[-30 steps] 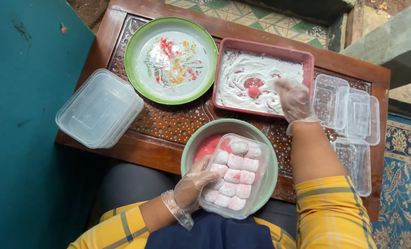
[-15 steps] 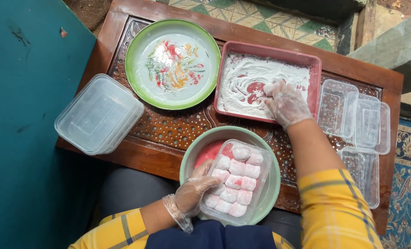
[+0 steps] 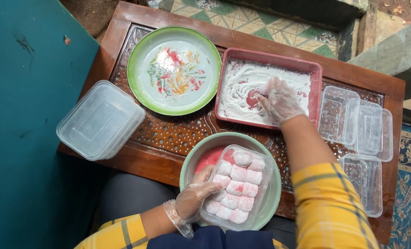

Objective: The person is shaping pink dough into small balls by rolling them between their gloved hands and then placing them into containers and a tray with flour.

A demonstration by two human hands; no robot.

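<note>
Right hand, gloved, fingers spread, presses into floured red tray on surface. Left hand fingers curl around clear container of pink-white balls, resting in green bowl.

Carved, glossy dark wood table holding clear, smooth plastic containers, a powder-dusted matt red tray and thin crinkled plastic gloves.

The right hand covers part of the red piece in the floured pink tray — its shape cannot be told. The bottom edge cuts off both yellow plaid sleeves.
</note>
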